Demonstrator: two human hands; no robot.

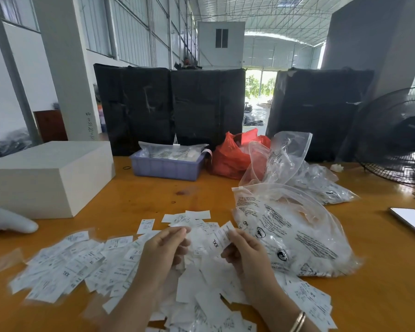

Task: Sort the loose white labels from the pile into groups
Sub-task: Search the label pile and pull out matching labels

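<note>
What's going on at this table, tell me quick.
A person is sorting small white labels by hand on an orange table. The right hand pinches a label marked XXL in its fingers, and the left hand holds another label beside it, both above the loose pile. Labels lie spread to the left and right. A clear plastic bag lies to the right, and a purple bin stands further back.

Both grips meet over the label pile on the surface. Box far left of them, bin behind, bags just right, fan far right.
</note>
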